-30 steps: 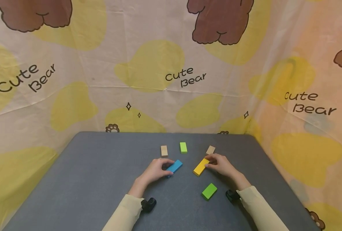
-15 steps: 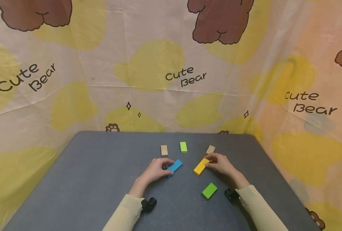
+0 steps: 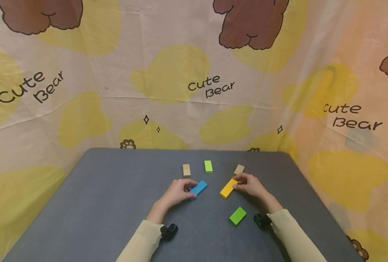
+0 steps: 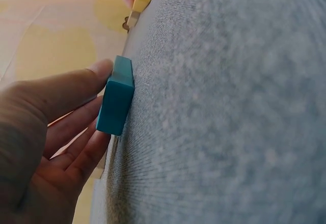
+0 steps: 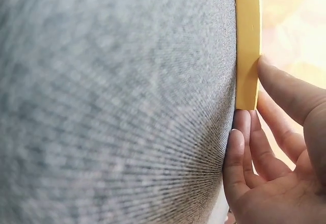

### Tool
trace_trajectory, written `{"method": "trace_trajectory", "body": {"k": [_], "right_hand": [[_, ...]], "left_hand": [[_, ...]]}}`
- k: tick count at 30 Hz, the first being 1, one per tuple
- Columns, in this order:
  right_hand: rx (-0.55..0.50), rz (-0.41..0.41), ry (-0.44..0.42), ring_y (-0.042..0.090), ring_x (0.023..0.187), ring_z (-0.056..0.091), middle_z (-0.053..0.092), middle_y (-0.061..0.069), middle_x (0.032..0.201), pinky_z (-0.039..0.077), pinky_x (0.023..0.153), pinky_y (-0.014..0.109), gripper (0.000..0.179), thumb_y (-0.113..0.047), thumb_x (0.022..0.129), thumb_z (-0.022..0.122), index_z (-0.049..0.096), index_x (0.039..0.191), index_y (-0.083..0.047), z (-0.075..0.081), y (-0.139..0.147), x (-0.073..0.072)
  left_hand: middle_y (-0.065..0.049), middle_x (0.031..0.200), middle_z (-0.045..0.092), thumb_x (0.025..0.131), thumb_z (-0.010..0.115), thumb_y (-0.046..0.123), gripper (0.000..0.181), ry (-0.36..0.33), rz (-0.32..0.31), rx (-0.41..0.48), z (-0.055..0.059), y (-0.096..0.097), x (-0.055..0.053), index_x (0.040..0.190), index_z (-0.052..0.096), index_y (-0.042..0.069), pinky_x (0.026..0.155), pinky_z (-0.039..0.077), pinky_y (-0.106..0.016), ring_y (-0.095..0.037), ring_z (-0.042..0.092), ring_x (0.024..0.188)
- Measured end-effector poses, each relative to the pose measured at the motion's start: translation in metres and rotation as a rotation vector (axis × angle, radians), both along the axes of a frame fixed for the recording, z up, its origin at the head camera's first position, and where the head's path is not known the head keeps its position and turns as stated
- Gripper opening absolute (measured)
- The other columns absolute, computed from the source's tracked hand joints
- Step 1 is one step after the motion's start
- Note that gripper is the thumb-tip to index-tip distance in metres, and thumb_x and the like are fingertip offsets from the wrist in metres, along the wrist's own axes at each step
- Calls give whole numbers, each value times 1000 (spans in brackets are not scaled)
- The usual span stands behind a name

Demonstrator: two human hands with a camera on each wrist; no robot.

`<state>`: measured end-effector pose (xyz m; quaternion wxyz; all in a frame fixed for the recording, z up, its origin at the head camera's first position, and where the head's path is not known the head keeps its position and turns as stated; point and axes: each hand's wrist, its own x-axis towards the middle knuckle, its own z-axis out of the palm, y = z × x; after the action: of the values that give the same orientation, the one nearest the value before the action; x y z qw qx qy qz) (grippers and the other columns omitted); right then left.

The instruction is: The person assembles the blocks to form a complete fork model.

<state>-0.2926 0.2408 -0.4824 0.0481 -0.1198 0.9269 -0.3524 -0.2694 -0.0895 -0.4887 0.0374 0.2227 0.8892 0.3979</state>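
Note:
A blue block (image 3: 199,187) lies slanted on the grey table, and my left hand (image 3: 175,191) pinches its near left end between thumb and fingers. The left wrist view shows the thumb (image 4: 103,70) against this block and the other fingers curled beyond it. To the right, a yellow block (image 3: 228,189) also lies slanted on the table. My right hand (image 3: 252,187) pinches its far right end, with the thumb (image 5: 277,79) on one face and fingers around the end in the right wrist view. A gap separates the two blocks.
Behind the hands stand a wooden block (image 3: 186,170), a light green block (image 3: 208,166) and another wooden block (image 3: 239,169), partly behind my right hand. A green block (image 3: 238,216) lies nearer, between the forearms. A printed cloth (image 3: 167,72) hangs behind the table (image 3: 92,203).

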Motion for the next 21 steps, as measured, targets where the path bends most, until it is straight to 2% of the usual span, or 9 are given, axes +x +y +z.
{"method": "trace_trajectory", "body": {"k": [5, 21], "right_hand": [[-8, -13, -31, 25, 105, 64, 68, 12, 118, 56, 89, 42, 38, -25, 84, 74, 66, 119, -11, -2, 2, -3], [-10, -16, -35, 27, 106, 64, 67, 14, 119, 56, 89, 41, 39, -26, 84, 74, 66, 119, -9, -4, 1, -4]], "left_hand": [[-5, 107, 73, 79, 79, 26, 42, 3, 8, -3, 1, 0, 1, 118, 69, 13, 70, 53, -24, -11, 64, 86], [-6, 103, 73, 79, 79, 28, 39, -43, 51, -2, -2, 0, 2, 114, 70, 13, 71, 52, -26, -11, 64, 85]]}}
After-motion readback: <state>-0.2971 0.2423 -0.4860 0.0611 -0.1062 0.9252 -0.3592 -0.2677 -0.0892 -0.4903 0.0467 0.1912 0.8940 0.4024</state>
